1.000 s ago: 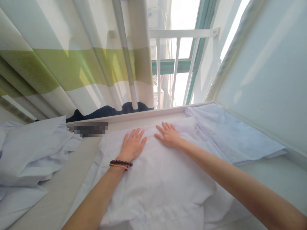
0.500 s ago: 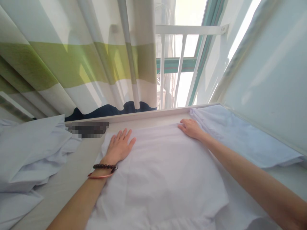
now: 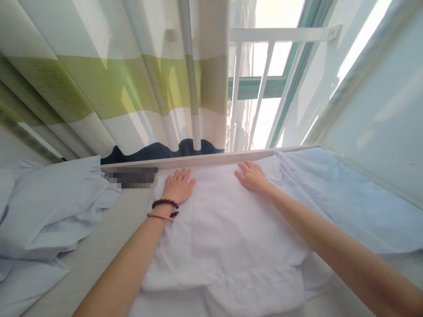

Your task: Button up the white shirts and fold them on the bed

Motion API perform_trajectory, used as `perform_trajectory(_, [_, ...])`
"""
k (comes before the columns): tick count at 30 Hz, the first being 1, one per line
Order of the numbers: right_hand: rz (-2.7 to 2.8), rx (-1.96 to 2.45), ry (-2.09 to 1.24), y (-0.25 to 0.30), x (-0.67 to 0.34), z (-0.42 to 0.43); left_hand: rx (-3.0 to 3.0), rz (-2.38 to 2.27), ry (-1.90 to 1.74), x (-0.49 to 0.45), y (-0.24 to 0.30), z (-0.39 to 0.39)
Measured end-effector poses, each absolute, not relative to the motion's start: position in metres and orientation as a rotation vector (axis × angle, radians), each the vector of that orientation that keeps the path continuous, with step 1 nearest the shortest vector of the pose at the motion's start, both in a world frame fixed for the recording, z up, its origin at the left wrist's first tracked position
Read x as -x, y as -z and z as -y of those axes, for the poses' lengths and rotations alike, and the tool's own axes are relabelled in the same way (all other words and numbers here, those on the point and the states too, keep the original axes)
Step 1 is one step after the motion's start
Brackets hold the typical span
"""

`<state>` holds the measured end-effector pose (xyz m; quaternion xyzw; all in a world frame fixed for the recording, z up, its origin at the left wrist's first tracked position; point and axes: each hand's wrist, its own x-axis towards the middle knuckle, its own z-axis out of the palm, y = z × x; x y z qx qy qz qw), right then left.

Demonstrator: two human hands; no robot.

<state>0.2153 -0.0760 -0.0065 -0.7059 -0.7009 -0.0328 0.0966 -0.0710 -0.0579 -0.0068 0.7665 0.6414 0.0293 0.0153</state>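
A white cloth, soft and wrinkled, lies spread over the pale surface in front of me. My left hand rests flat on its far left part, fingers spread, with a beaded bracelet and a copper-coloured bangle at the wrist. Near the far edge of the cloth, my right hand lies palm down with its fingers loosely stretched. Neither hand grips the fabric. Close to the right forearm, a folded white cloth touches or overlaps the spread one. Loose folds bunch along the near edge.
Crumpled white fabric is heaped at the left. A dark blurred-out object sits by the raised far edge. Behind hang a white and green curtain and a white window railing. A pale wall stands at the right.
The spread cloth now reaches further right along the far edge, and its near edge has drawn away from me. My right hand has slid left, closer to the left hand. The view has shifted slightly.
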Motion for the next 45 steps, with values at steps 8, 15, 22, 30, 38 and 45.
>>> perform_trajectory(8, [2.106, 2.095, 0.040, 0.005, -0.238, 0.074, -2.455, -2.052, -0.287, 0.087, -0.008, 0.040])
perform_trajectory(15, [1.987, 2.159, 0.137, -0.007, -0.263, 0.051, -2.526, -2.023, -0.373, 0.079, -0.013, 0.014])
perform_trajectory(22, [2.162, 1.849, -0.090, -0.017, -0.239, 0.115, -2.752, -1.603, -0.516, 0.084, -0.018, 0.069])
perform_trajectory(30, [2.288, 1.322, -0.601, -0.001, -0.279, 0.226, -2.560, -1.104, -0.074, 0.147, -0.024, 0.187])
perform_trajectory(38, [2.193, 1.408, -0.708, -0.004, -0.322, 0.237, -2.533, -1.095, -0.053, 0.178, -0.035, 0.199])
perform_trajectory(45, [2.353, 1.509, -0.908, -0.029, -0.312, 0.258, -2.530, -1.207, -0.279, 0.179, -0.012, 0.219])
